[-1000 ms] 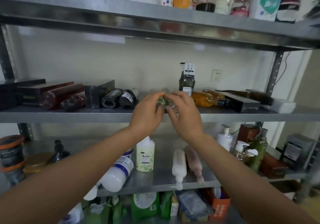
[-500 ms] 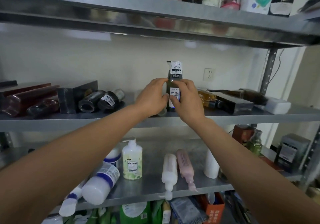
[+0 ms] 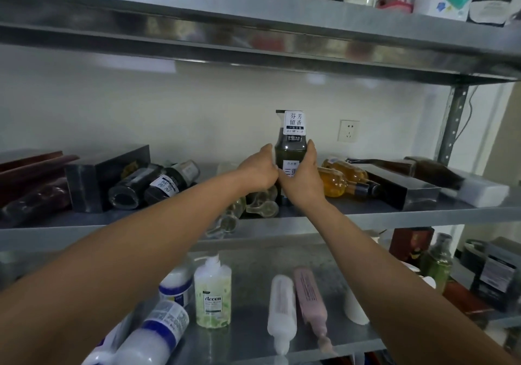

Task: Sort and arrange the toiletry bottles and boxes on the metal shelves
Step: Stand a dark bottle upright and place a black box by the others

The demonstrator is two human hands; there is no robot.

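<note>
So the dark green pump bottle (image 3: 290, 150) is stood upright on the middle shelf (image 3: 366, 215), roughly centre and set back toward the wall. It's cupped from both sides: the left hand (image 3: 258, 171) is curled round its left flank, the right hand (image 3: 303, 177) wrapped on its right and front. A couple of clear bottles (image 3: 260, 202) are lying just in front, amber ones (image 3: 338, 180) to the right.

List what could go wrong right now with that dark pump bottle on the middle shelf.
1. The clear glass bottles lie beside the dark pump bottle; one lies at the shelf edge and might roll off.
2. The amber bottles lie close by the right hand and may get bumped.
</note>
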